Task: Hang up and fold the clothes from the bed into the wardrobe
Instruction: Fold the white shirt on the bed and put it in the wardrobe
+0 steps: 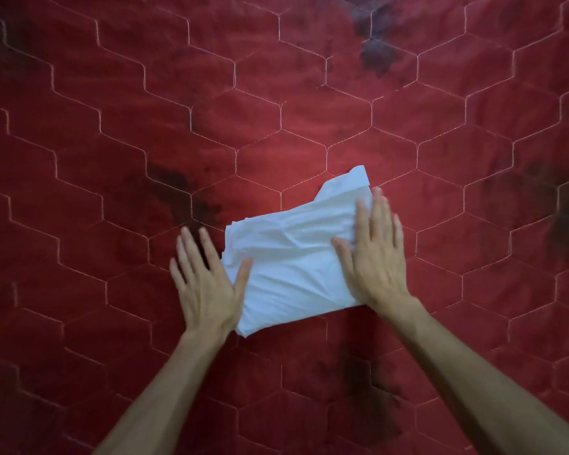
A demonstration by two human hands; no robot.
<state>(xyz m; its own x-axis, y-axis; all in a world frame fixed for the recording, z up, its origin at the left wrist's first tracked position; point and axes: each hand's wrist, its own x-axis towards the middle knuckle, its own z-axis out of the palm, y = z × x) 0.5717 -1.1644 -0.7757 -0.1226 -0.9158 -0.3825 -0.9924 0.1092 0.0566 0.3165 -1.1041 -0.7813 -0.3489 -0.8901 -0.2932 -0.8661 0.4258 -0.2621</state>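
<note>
Bare and nearest the lens, the left forearm (151,399) and the right forearm (467,372) rise from the bottom edge and converge toward the middle of the view. Between the two hands lies the white garment (293,274), folded into a thick, roughly rectangular bundle set at a slight tilt. It rests on the red quilted cover (112,142), a little right of and below centre. Its top is creased, several layers show along the left edge, and one folded flap (358,178) sticks out past the bundle at the upper right.

The right hand (375,257) lies flat on the right-hand part of the bundle, palm down and fingers straight and slightly fanned. Its thumb reaches inward across the cloth. The fingertips are a little blurred, so whether they end on the cloth or just past its edge cannot be told.

The left hand (204,284) is also flat with fingers spread. Its thumb lies on the garment's left side, while the fingers rest on the cover just beside that edge.

Pale stitching (235,162) divides the cover into elongated hexagons, and the cover fills the whole frame. Dark patches mark it — one (375,57) near the top, another (184,192) left of the garment.
</note>
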